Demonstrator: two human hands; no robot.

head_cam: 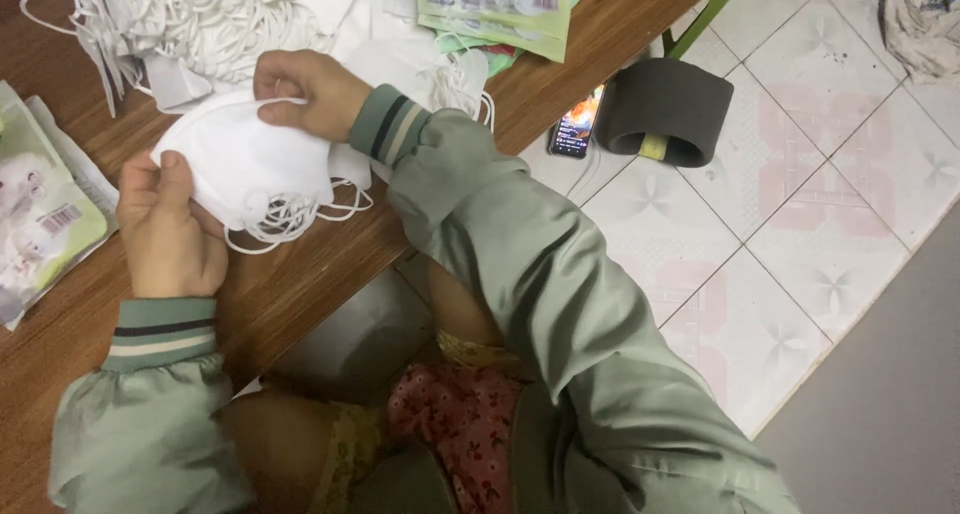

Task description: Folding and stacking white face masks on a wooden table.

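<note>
Wooden table (300, 294) over tiled floor (800, 224)

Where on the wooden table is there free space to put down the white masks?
Bare wood shows on the table below the left hand, and at the edge near the phone. The top is crowded with loose masks and green packets; more packets lie left.

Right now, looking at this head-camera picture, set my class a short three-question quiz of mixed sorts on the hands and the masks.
1. True or false: both hands grip one stack of white masks.
2. Which hand is nearer the loose pile of masks? A left hand B right hand
3. Fill in: the phone lies on the ____.

Key: 1 true; 2 B; 3 floor.
</note>
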